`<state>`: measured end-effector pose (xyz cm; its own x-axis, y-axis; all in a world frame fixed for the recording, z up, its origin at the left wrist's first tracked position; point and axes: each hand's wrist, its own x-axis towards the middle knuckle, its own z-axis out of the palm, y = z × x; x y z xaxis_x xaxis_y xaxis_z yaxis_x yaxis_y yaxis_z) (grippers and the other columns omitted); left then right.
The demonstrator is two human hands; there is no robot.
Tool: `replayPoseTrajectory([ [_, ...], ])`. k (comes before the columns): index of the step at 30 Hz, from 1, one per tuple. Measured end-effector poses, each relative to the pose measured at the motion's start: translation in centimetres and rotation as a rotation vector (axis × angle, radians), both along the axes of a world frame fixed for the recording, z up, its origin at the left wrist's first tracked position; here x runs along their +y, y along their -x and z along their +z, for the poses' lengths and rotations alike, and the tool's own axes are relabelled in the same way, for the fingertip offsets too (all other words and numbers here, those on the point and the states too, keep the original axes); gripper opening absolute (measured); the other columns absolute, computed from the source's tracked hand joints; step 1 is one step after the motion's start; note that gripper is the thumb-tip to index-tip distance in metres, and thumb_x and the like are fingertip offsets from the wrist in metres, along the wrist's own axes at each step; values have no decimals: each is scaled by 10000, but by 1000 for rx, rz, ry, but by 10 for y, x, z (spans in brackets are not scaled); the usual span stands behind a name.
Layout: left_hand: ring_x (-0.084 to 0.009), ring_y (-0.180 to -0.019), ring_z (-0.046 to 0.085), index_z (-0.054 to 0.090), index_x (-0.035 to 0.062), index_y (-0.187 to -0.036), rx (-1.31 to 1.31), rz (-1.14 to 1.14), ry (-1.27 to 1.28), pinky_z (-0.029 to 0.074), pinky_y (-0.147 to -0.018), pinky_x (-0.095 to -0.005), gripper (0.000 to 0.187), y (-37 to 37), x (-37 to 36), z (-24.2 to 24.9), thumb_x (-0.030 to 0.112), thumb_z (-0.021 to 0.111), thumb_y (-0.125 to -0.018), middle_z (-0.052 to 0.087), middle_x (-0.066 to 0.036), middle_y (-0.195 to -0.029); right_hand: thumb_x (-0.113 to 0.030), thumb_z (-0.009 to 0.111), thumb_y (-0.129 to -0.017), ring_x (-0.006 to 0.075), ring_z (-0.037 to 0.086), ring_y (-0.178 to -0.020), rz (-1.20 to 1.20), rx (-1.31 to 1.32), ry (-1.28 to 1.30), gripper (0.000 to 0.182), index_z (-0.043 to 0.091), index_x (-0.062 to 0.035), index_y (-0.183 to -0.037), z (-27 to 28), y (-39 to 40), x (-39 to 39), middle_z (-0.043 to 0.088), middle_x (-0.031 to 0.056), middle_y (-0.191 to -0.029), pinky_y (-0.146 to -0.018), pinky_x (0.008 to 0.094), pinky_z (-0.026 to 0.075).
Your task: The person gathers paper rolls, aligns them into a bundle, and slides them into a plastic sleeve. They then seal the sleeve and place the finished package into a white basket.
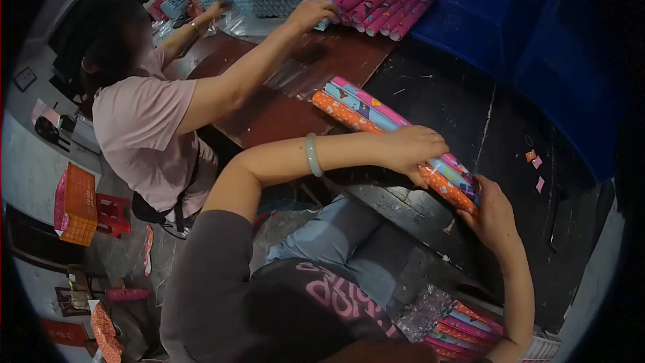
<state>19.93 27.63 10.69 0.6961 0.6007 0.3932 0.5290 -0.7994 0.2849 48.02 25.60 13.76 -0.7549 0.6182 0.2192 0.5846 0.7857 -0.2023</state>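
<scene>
gripping paper rolls [376, 117]: left hand [416, 149], right hand [494, 212].

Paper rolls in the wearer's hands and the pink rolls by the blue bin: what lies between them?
Head view: bare dark tabletop separates the held rolls from the pink rolls.

packing wkshop, stacked paper rolls [386, 3], wkbench [282, 104]

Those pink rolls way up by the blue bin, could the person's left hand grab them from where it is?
Probably not. The left hand is pressing on the bundle of rolls, and the pink rolls lie far across the table, by the co-worker's hand.
</scene>
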Motion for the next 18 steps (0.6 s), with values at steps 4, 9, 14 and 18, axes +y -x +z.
replayPoseTrajectory([
  [4,-342,-1067,545,541,-34,-1132,21,24,-56,432,-921,-404,817,-22,-4,0,485,818,-566,582,-174,-1087,-251,785,-704,372,557,-973,2,69,33,752,396,1,-1296,-4,30,9,556,205,-1091,-867,435,448],
  [9,-371,-1231,441,405,-66,-1314,225,47,-200,308,-1064,-483,1035,39,-10,37,592,766,-600,473,-237,-1292,-337,748,-738,362,448,-1206,-124,-8,21,856,309,-18,-1401,29,-1,-8,453,225,-1307,-1036,436,341],
  [14,-366,-1155,488,424,-76,-1285,273,138,27,393,-975,-425,956,109,-9,23,549,761,-646,518,-236,-1213,-496,522,-895,277,203,-1418,-403,725,438,773,237,-63,-1469,-46,-107,-12,260,154,-1515,-1152,405,160],
  [18,-350,-1018,542,526,-89,-1083,170,99,-51,436,-896,-404,746,37,-10,13,500,741,-678,571,-210,-1039,-505,301,-992,240,201,-1416,-78,1715,1245,649,248,-65,-1466,-67,-82,-27,262,137,-1511,-1159,378,114],
])
